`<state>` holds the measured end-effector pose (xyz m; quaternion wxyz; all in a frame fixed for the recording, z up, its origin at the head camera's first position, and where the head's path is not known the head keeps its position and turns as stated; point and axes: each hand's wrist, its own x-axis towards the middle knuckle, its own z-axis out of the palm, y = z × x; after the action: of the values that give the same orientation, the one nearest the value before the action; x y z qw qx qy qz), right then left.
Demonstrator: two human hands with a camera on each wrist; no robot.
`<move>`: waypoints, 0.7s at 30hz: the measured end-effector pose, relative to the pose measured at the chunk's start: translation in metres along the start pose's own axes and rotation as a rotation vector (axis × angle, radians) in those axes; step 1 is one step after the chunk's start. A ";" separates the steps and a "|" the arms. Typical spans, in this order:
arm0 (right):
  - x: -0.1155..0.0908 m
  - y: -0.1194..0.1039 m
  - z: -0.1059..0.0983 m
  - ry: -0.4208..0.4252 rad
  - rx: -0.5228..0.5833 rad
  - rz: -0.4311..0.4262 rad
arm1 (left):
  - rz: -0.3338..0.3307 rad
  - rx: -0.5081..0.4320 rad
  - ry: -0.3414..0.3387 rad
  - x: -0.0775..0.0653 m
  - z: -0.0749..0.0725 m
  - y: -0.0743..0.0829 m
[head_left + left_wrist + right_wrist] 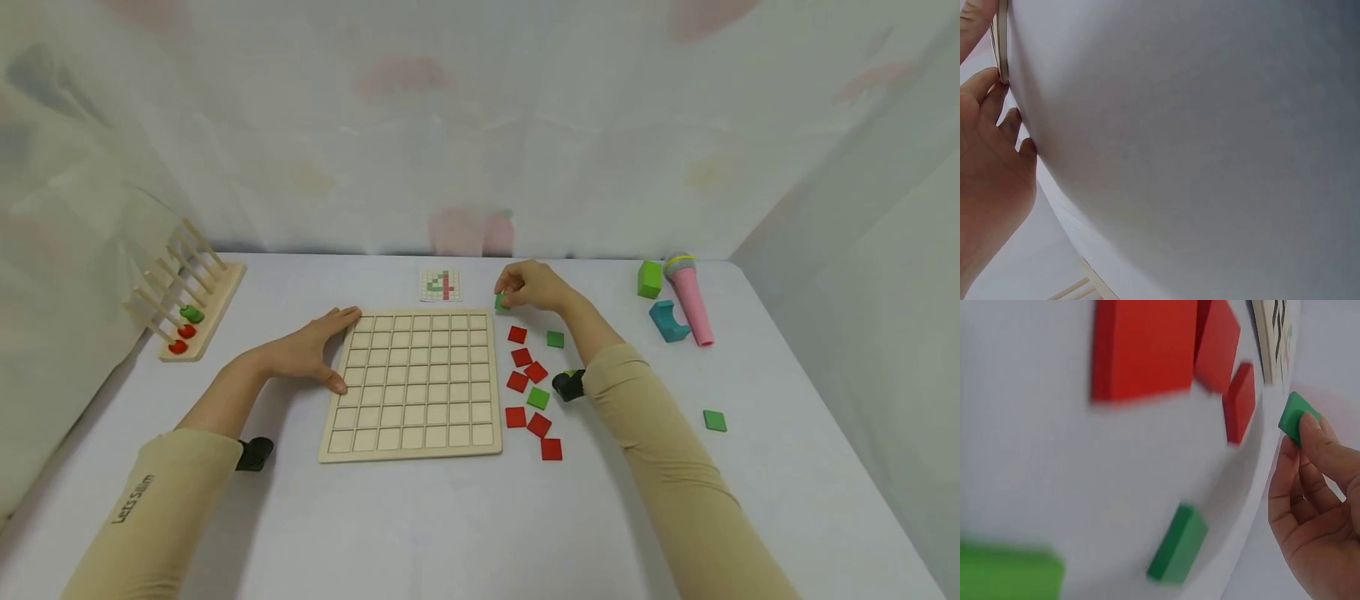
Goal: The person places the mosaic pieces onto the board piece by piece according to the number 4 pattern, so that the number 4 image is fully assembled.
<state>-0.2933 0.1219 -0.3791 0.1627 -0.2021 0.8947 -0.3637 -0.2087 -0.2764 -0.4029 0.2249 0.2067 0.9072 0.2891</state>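
Observation:
My right hand pinches a green square tile between thumb and fingers, just off the top right corner of a wooden grid board. With fingers spread, my left hand rests at the board's left edge, its fingertips at the upper left corner and its thumb lower down the frame. The board's square cells hold no tiles. Right of the board lie several loose red tiles and green tiles. Behind the board is a small pattern card with red and green squares.
A wooden peg rack with red and green beads stands at the left. At the back right are a green block, a teal arch block and a pink toy microphone. One green tile lies far right.

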 end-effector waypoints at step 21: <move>0.027 -0.044 0.047 -0.016 0.027 -0.062 | -0.017 0.002 0.002 0.003 0.001 0.002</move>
<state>-0.2854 0.0533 -0.3836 0.1610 -0.2304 0.8816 -0.3791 -0.2102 -0.2726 -0.4037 0.2264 0.1989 0.9094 0.2866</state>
